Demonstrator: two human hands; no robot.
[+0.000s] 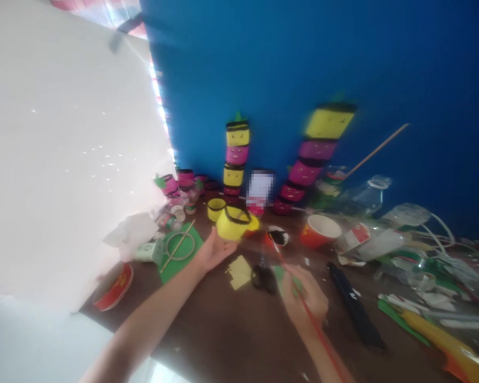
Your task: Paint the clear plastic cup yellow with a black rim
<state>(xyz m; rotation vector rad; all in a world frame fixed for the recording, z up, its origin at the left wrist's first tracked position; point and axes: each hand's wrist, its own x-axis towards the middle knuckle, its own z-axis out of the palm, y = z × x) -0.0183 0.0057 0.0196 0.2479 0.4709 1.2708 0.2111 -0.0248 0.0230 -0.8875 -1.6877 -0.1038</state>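
Note:
My left hand [215, 251] is closed around the lower side of a yellow cup [230, 226] with a dark band at its rim, held above the table. In my right hand [306, 295] is a long red paintbrush [311, 315]. The brush's tip reaches a small red-and-white tub [280, 234] with black paint in it. Another yellow cup [215, 211], dark-rimmed too, stands just behind the held one. Between my hands lie a torn piece of yellow paper [239, 272] and dark-handled scissors [263, 279]. The picture is blurred by motion.
Two stacks of yellow and magenta cups, one straight [237, 154] and one leaning [307, 170], stand by the blue wall. An orange paper cup [321, 232], a black long object [355, 306] and plastic bottles [373, 194] fill the right. Green sheet [183, 266] and red bowl [115, 287] lie left.

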